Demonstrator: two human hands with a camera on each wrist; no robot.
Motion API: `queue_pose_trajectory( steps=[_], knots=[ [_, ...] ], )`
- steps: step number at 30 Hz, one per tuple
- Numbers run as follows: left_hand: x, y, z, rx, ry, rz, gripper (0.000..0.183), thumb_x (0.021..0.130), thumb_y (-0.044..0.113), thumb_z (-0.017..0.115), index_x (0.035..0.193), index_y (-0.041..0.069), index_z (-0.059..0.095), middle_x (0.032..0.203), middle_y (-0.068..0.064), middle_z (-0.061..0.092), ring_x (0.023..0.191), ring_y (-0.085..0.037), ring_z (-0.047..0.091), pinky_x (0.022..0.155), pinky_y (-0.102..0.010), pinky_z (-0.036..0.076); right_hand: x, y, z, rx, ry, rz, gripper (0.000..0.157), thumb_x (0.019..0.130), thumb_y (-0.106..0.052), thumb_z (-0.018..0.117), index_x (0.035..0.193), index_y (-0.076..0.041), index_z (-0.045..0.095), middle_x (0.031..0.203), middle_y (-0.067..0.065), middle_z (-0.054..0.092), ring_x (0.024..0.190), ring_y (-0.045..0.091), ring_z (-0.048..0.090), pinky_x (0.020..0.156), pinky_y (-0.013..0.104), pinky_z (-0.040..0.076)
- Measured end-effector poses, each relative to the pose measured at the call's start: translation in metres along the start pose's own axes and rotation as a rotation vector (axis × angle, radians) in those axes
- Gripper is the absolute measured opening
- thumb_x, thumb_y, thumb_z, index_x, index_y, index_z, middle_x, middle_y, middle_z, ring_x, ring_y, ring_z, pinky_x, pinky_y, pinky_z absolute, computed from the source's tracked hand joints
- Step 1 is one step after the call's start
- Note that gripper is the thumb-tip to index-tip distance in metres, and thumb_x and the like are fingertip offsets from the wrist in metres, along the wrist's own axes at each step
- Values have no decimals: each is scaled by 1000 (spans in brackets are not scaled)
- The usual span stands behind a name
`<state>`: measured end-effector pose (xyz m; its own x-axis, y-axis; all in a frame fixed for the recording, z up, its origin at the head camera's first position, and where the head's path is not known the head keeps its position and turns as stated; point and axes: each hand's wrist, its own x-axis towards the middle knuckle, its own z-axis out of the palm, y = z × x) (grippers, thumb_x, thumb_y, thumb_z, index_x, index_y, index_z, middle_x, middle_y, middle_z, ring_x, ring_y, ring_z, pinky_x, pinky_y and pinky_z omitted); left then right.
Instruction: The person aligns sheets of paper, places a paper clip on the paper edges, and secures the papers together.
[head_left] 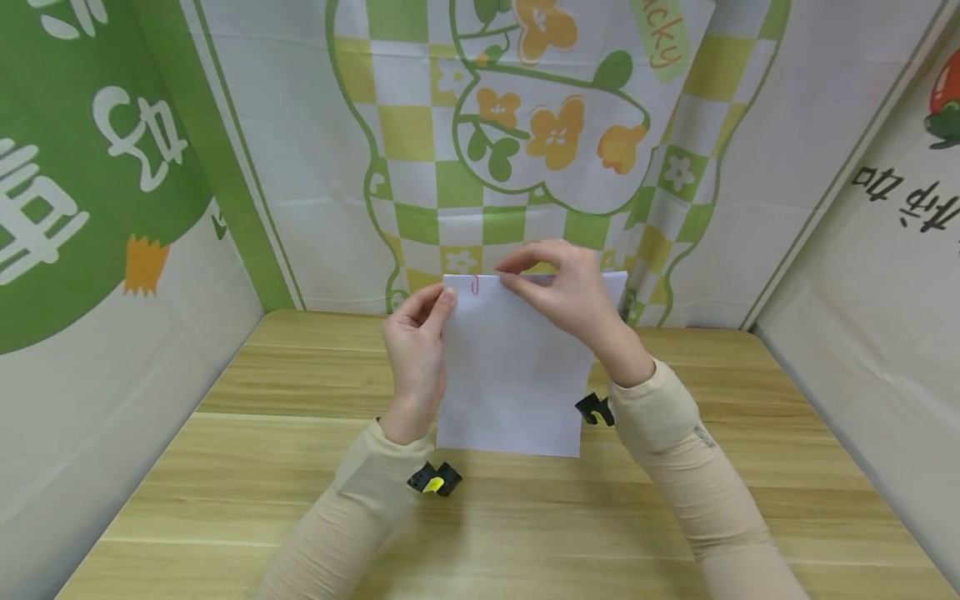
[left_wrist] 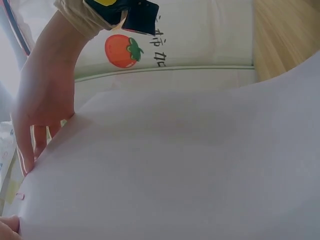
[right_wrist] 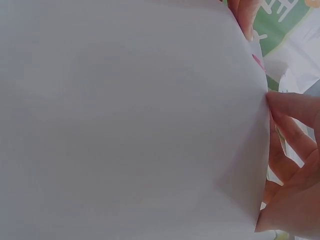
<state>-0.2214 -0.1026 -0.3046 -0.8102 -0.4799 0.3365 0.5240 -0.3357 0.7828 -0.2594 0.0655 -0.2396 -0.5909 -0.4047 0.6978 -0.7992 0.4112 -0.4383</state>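
Note:
White paper sheets (head_left: 513,367) are held up facing the head camera, above the table. A pink paper clip (head_left: 475,285) sits on their top edge toward the left corner. My left hand (head_left: 418,342) pinches the upper left corner, thumb on the near face and fingers behind. At the top edge, right of the clip, my right hand (head_left: 566,287) pinches the paper between thumb and index finger. The paper fills most of both wrist views; in the right wrist view the clip (right_wrist: 258,61) shows as a small pink streak between the two hands.
A wooden table (head_left: 247,475) lies under the hands. Behind it hangs a printed curtain (head_left: 408,133) with checks and flowers, and more printed cloth (head_left: 847,275) stands at both sides. Black straps with yellow marks (head_left: 435,481) are at the wrists.

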Motion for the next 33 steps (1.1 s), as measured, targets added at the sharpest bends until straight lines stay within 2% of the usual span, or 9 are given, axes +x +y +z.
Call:
queue_pose_trajectory(
  steps=[6,14,23,33],
  knots=[
    [1,-1,0,1,24,-2,5,82,-1,70,87,-1,70,75,4,66,66,-6,54,59,-14,46,-4,6,-7,-49,19,25,9,81,-19,76,88,-13,75,88,0,73,88,13,63,84,30,49],
    [4,-4,-1,-19,35,-1,12,82,-3,70,81,9,71,74,4,66,66,-6,54,59,-14,45,-9,13,-16,-71,42,52,11,80,-20,77,87,-12,75,88,1,73,84,14,62,78,30,44],
    [5,-5,-1,-31,34,7,15,82,-4,69,79,11,71,73,4,66,66,-6,54,59,-14,45,-14,24,-24,-90,75,84,12,80,-24,77,87,-13,75,88,0,73,87,14,63,80,36,48],
    [9,-6,0,-28,28,2,11,82,-2,70,79,9,71,70,5,64,62,-5,48,52,-14,36,-21,37,-34,-90,128,158,16,81,-26,76,91,-14,75,91,0,73,91,12,64,77,26,46]
  ],
)
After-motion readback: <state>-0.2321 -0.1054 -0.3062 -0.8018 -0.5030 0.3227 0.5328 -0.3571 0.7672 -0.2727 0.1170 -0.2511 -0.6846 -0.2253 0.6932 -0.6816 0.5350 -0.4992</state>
